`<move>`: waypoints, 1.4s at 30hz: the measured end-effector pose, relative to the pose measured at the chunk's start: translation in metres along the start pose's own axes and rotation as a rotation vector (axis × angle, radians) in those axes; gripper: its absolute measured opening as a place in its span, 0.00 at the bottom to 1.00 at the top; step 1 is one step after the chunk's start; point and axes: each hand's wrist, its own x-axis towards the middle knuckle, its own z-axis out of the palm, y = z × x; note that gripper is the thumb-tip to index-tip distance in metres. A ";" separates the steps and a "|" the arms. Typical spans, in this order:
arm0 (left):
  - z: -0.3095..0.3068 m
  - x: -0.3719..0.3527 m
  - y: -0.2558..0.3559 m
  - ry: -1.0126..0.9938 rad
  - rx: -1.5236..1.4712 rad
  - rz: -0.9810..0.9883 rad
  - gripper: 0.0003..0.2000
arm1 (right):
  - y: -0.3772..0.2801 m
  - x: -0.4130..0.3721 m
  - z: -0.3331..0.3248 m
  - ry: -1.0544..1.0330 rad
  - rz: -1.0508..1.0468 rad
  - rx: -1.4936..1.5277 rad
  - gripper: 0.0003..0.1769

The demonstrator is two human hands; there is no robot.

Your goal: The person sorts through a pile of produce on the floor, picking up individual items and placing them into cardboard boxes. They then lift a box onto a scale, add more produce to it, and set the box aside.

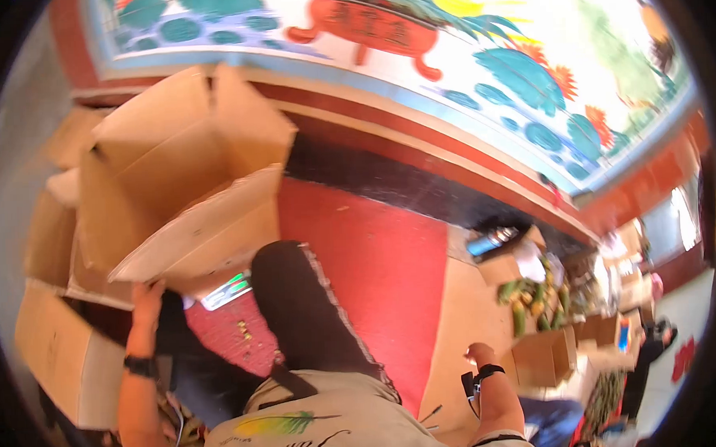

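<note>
My left hand [147, 300] is at the lower front edge of a large open cardboard box [204, 229]. Its fingertips meet the box near the front flap, and their grip is partly hidden. To the right of that hand lies a white packet with green items [226, 291], next to my knee. My right hand [479, 355] is out to the right, small and foreshortened, above a flat cardboard sheet [444, 331]. Its fingers are too blurred to make out. A small open carton [544, 357] stands just right of it.
More cardboard boxes [63, 352] crowd the left side. A red mat [367, 262] covers the floor ahead, below a painted wall [416, 87]. On the right are a pile of green and yellow produce [534, 304], a blue bottle [493, 241] and several cartons.
</note>
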 end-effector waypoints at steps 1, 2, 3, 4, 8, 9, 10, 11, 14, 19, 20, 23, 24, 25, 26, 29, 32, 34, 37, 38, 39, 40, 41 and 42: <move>0.002 0.011 -0.026 0.045 0.110 0.122 0.19 | -0.033 -0.013 -0.047 0.136 -0.096 0.028 0.19; -0.005 0.018 -0.039 0.084 0.223 0.237 0.20 | -0.060 -0.015 -0.079 0.267 -0.188 0.063 0.19; -0.007 0.012 -0.024 0.132 0.314 0.198 0.19 | -0.084 -0.018 -0.105 0.387 -0.281 0.100 0.20; 0.004 0.008 -0.006 0.170 0.397 0.162 0.19 | -0.108 -0.025 -0.130 0.488 -0.389 0.157 0.18; 0.009 0.005 0.002 0.242 0.502 0.134 0.16 | -0.186 -0.076 -0.206 0.738 -0.645 0.137 0.16; 0.008 0.002 0.003 0.204 0.564 0.081 0.16 | -0.201 -0.089 -0.219 0.783 -0.735 0.186 0.16; 0.011 -0.009 0.023 0.189 0.673 0.107 0.14 | -0.213 -0.100 -0.229 0.829 -0.822 0.238 0.15; 0.010 -0.010 0.026 0.172 0.661 0.079 0.16 | -0.222 -0.110 -0.237 0.830 -0.839 0.229 0.15; 0.003 -0.011 0.017 0.206 0.602 0.087 0.20 | -0.245 -0.129 -0.252 0.846 -0.970 0.301 0.15; -0.002 -0.015 0.018 0.264 0.521 0.115 0.23 | -0.272 -0.169 -0.278 1.051 -1.232 0.409 0.12; -0.001 -0.015 0.016 0.268 0.492 0.144 0.23 | -0.277 -0.183 -0.284 1.060 -1.230 0.405 0.12; 0.004 -0.023 0.032 0.288 0.457 0.203 0.24 | -0.293 -0.216 -0.297 1.043 -1.333 0.548 0.12; 0.008 -0.026 0.039 0.308 0.463 0.225 0.24 | -0.298 -0.224 -0.301 1.060 -1.330 0.550 0.12; 0.011 -0.025 0.039 0.306 0.448 0.246 0.24 | -0.301 -0.231 -0.305 1.080 -1.325 0.552 0.13; 0.010 -0.024 0.036 0.319 0.464 0.238 0.23 | -0.304 -0.235 -0.308 1.107 -1.314 0.553 0.13; 0.007 -0.021 0.025 0.315 0.414 0.252 0.23 | -0.314 -0.237 -0.312 1.135 -1.374 0.598 0.14; 0.010 -0.025 0.043 0.286 0.387 0.235 0.23 | -0.323 -0.229 -0.315 1.091 -1.356 0.658 0.15; 0.015 -0.024 0.048 0.269 0.424 0.211 0.22 | -0.334 -0.213 -0.320 1.101 -1.338 0.692 0.17; 0.016 -0.020 0.043 0.238 0.381 0.117 0.19 | -0.349 -0.200 -0.324 1.021 -1.334 0.733 0.21; 0.017 -0.017 0.043 0.240 0.389 0.126 0.19 | -0.357 -0.196 -0.326 0.981 -1.337 0.737 0.22; 0.018 -0.016 0.040 0.254 0.392 0.139 0.19 | -0.366 -0.193 -0.327 0.962 -1.343 0.747 0.24; 0.016 -0.015 0.037 0.273 0.396 0.148 0.20 | -0.373 -0.190 -0.328 0.953 -1.351 0.756 0.24; 0.013 -0.010 0.028 0.278 0.400 0.181 0.21 | -0.380 -0.188 -0.328 0.888 -1.351 0.767 0.24; 0.012 -0.008 0.026 0.286 0.413 0.176 0.21 | -0.387 -0.188 -0.329 0.824 -1.353 0.774 0.24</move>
